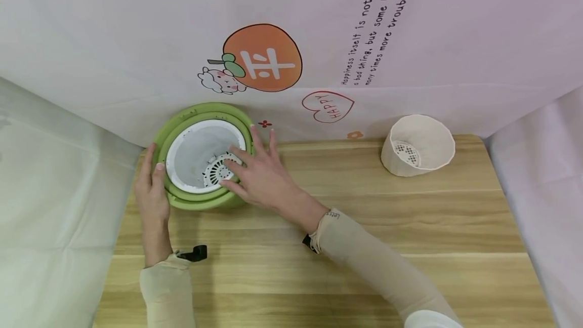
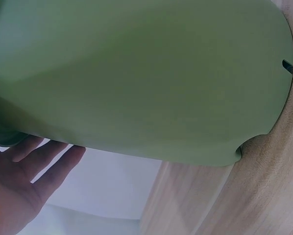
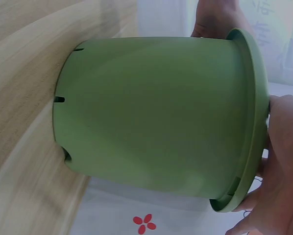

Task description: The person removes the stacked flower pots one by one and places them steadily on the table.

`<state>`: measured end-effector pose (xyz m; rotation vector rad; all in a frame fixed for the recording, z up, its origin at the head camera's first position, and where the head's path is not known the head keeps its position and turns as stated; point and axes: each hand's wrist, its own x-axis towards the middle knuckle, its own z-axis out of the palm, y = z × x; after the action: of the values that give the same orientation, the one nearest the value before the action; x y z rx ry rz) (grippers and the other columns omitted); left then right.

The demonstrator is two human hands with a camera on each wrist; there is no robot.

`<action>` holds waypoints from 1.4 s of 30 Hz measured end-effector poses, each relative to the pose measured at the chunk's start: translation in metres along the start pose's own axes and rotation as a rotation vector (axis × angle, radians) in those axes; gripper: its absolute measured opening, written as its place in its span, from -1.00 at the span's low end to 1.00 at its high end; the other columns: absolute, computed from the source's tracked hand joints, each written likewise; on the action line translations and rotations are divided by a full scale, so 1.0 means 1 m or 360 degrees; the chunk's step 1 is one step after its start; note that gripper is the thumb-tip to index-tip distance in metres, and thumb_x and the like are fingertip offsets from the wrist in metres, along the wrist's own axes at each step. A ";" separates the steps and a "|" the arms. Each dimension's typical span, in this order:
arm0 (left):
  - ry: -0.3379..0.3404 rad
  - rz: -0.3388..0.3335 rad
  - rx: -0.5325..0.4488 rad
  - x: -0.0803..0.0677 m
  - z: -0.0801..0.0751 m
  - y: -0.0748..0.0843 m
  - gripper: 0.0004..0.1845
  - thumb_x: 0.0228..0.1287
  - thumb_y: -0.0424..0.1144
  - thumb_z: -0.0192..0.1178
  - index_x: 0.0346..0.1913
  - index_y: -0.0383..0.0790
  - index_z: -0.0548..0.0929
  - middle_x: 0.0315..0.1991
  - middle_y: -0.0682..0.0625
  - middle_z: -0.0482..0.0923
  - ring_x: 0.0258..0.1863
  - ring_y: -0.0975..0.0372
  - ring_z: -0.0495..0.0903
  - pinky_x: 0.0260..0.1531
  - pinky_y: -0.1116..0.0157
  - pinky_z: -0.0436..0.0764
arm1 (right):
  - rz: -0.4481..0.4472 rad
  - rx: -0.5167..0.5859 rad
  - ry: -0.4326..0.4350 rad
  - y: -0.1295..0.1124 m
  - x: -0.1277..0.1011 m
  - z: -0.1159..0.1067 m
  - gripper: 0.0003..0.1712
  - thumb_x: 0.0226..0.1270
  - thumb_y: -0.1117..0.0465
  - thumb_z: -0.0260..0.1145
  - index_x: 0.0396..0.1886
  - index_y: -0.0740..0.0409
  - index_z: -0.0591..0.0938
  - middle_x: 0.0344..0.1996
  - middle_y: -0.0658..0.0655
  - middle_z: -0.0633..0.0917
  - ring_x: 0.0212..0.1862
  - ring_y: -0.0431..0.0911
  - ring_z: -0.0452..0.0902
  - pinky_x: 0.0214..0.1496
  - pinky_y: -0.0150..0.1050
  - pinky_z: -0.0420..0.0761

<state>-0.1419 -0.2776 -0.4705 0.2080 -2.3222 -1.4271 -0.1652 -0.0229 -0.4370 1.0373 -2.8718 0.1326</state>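
A round green flower pot (image 1: 218,201) stands upright on the wooden table at the left, with a second green rim (image 1: 198,198) nested inside its own. Within these sits a white inner pot (image 1: 186,153) with a slotted bottom. My left hand (image 1: 152,196) touches the outer left side of the green pot, its fingers (image 2: 63,169) extended along the wall just under the rim. Over the right rim, my right hand (image 1: 264,176) is spread, some fingers reaching into the white inner pot and others lying past the rim. The right wrist view shows the green pot's outer wall (image 3: 151,117).
A cream faceted pot (image 1: 419,146) with a perforated bottom stands at the table's back right. A printed cloth (image 1: 319,39) hangs behind the wooden table (image 1: 364,227), and plain cloth (image 1: 50,191) closes off the left side.
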 end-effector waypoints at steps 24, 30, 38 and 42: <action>0.0010 -0.0070 0.0008 0.002 -0.005 0.001 -0.47 0.48 -0.33 -0.09 0.46 0.01 0.37 0.48 0.01 0.26 0.46 0.20 0.21 0.43 0.33 0.20 | -0.0237 -0.0119 0.0135 -0.005 0.008 0.003 -0.36 0.58 -0.25 -0.22 0.08 -0.07 0.69 0.15 0.08 0.65 0.28 -0.09 0.48 0.49 0.34 -0.34; 0.0008 -0.0104 0.0024 0.006 -0.005 -0.003 -0.47 0.48 -0.32 -0.10 0.47 -0.05 0.36 0.49 -0.02 0.24 0.47 0.17 0.19 0.44 0.32 0.19 | -0.0242 -0.0137 0.0136 -0.004 0.009 0.004 -0.34 0.57 -0.28 -0.25 0.06 -0.09 0.69 0.14 0.08 0.66 0.28 -0.09 0.48 0.50 0.31 -0.32; -0.0038 -0.0143 0.0052 0.001 0.000 0.003 -0.48 0.52 -0.24 -0.10 0.49 0.08 0.33 0.49 0.09 0.23 0.48 0.25 0.16 0.45 0.37 0.12 | -0.0259 -0.0085 0.0174 -0.001 0.005 0.009 -0.37 0.56 -0.29 -0.18 0.06 -0.01 0.65 0.05 0.13 0.63 0.24 0.00 0.46 0.54 0.24 -0.24; -0.0020 -0.0097 0.0000 0.000 0.001 0.001 -0.49 0.51 -0.25 -0.09 0.47 0.05 0.36 0.48 0.07 0.25 0.47 0.24 0.18 0.44 0.35 0.15 | -0.0275 -0.0082 0.0220 0.000 0.005 0.011 -0.38 0.55 -0.29 -0.16 0.02 0.01 0.64 0.04 0.16 0.61 0.22 0.02 0.45 0.54 0.24 -0.21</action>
<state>-0.1423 -0.2768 -0.4703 0.2726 -2.3445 -1.4616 -0.1696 -0.0276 -0.4478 1.2092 -2.6352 0.1128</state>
